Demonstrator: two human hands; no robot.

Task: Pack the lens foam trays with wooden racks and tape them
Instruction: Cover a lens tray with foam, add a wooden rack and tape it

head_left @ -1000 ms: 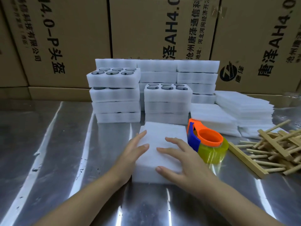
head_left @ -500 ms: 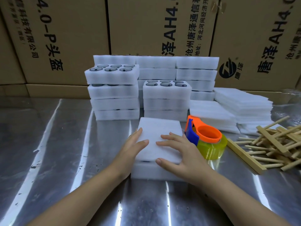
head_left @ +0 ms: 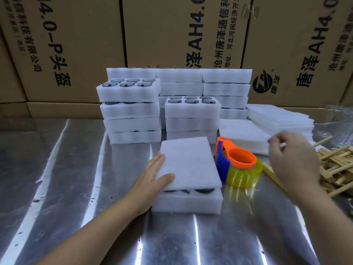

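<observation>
cartons: "唐泽 ah4.0", "4.0-p头盔"
foam tray: white, dark lenses under a thin sheet, mid-worktop
left hand: fingers straight, against the sheet
right hand: blurred, grip unclear

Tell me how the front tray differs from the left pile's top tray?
The front tray wears a foam sheet, touched by the left hand; the top tray is uncovered, lenses showing. The front tray sits on the table; the top tray on other trays. Both are white foam.
</observation>
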